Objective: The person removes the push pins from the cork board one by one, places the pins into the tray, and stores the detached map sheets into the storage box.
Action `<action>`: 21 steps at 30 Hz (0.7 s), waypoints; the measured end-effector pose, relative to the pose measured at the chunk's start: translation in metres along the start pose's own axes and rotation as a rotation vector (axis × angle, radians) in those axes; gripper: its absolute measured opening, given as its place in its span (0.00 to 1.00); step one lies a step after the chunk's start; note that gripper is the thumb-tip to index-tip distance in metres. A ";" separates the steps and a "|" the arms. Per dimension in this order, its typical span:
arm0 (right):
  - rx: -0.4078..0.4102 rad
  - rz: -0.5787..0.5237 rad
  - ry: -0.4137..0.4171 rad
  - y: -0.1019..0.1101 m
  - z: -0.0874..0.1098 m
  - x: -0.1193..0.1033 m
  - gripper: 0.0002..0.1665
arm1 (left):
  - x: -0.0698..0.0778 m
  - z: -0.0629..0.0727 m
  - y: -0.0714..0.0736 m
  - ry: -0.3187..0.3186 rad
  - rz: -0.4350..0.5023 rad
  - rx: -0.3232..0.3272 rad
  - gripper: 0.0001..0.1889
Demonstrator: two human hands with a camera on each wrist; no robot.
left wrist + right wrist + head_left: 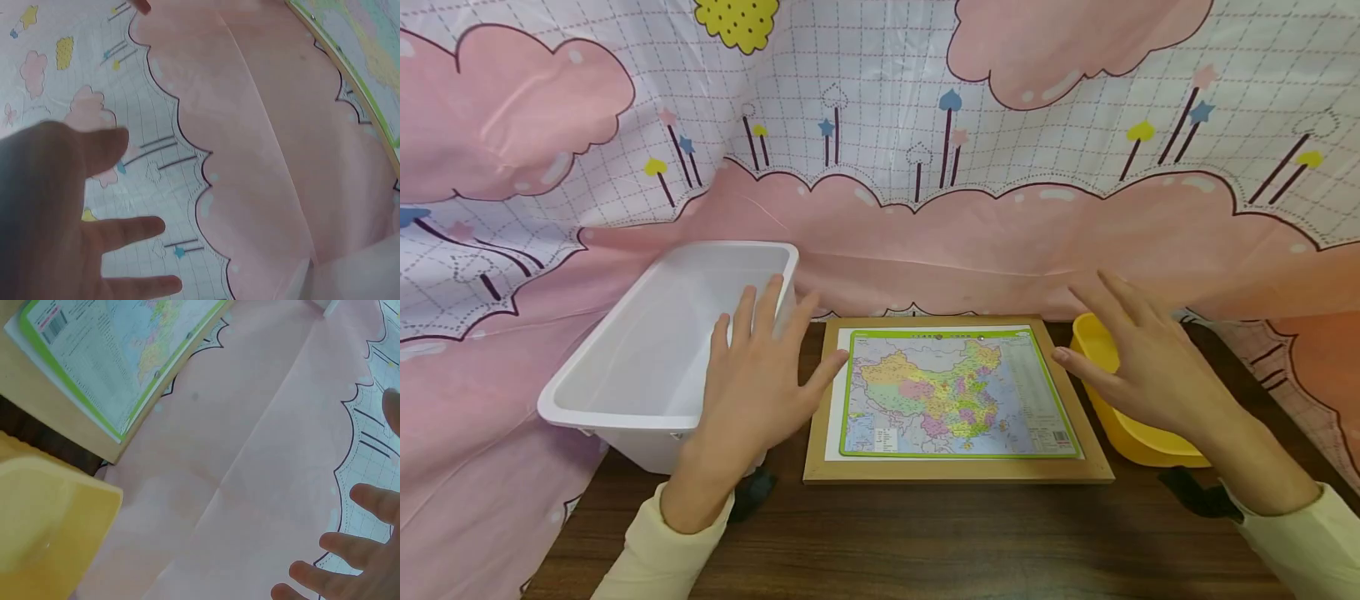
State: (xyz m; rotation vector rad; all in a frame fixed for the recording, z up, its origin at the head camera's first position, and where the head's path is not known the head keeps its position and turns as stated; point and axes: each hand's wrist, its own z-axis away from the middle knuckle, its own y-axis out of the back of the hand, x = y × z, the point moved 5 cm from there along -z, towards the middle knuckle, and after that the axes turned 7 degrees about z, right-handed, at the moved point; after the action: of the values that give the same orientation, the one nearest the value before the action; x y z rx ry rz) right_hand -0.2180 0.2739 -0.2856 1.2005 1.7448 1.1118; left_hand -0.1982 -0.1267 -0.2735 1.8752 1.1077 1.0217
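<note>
1. My left hand (752,379) is flat and open, fingers spread and straight, holding nothing. It hovers over the near right corner of the white bin (655,350), with the thumb reaching toward the left edge of the wooden board (955,471). I cannot tell whether the palm touches the bin's rim.

2. My right hand (1138,367) is open too, fingers spread and relaxed, gripping nothing. It hangs above the inner edge of the yellow bowl (1138,442), its thumb pointing toward the board's right side.

3. Between my two hands lies the map puzzle (951,392), a green-bordered sheet showing a coloured map, lying flat on the wooden board with a strip of white paper showing at its left and top.

4. The white bin stands just left of the board, tilted a little; the yellow bowl stands just right of it.

5. All of this rests on a dark wooden table (925,542).

6. Behind and around hangs a pink cloud-patterned cloth (925,242), which fills most of both wrist views.
</note>
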 end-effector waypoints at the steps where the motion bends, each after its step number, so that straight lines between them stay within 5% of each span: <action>1: 0.010 -0.001 0.005 0.000 -0.001 -0.002 0.54 | 0.003 0.000 0.000 -0.010 -0.006 0.013 0.39; 9: 0.099 -0.014 0.080 0.000 -0.010 -0.021 0.48 | 0.024 0.001 -0.011 -0.100 -0.025 0.074 0.31; 21: -0.026 -0.062 0.029 -0.016 -0.023 -0.039 0.44 | 0.042 0.003 -0.039 -0.187 0.033 0.107 0.31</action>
State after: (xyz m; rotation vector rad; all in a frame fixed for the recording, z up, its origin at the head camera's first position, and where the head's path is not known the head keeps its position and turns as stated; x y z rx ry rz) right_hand -0.2325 0.2281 -0.2890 1.1125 1.7723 1.1172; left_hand -0.1956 -0.0744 -0.2969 2.0344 1.0427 0.7995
